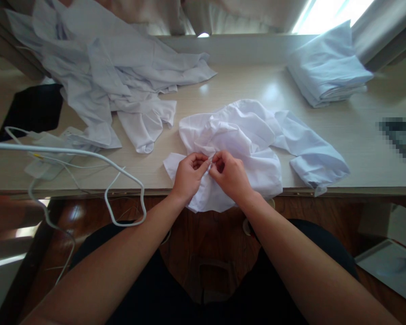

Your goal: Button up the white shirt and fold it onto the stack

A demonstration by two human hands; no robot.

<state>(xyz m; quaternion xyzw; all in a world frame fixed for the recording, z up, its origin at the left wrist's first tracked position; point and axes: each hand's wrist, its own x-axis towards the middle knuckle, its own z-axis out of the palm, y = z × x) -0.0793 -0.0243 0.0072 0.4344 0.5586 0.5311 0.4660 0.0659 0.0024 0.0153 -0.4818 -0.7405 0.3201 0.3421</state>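
A crumpled white shirt (257, 149) lies at the table's front edge, part of it hanging over. One sleeve (311, 144) stretches out to the right. My left hand (189, 174) pinches the cloth near the shirt's middle, thumb against fingers. Close beside it, my right hand (232, 174) pinches the same spot, the fingertips of both hands nearly touching. Whatever small detail sits between the fingertips is too small to make out.
More white garments (115, 67) lie loosely heaped at the back left. A folded white stack (328, 67) sits at the back right. A white cable (88, 151) loops over the left front edge, near my left forearm. A black flat object (34, 108) lies far left.
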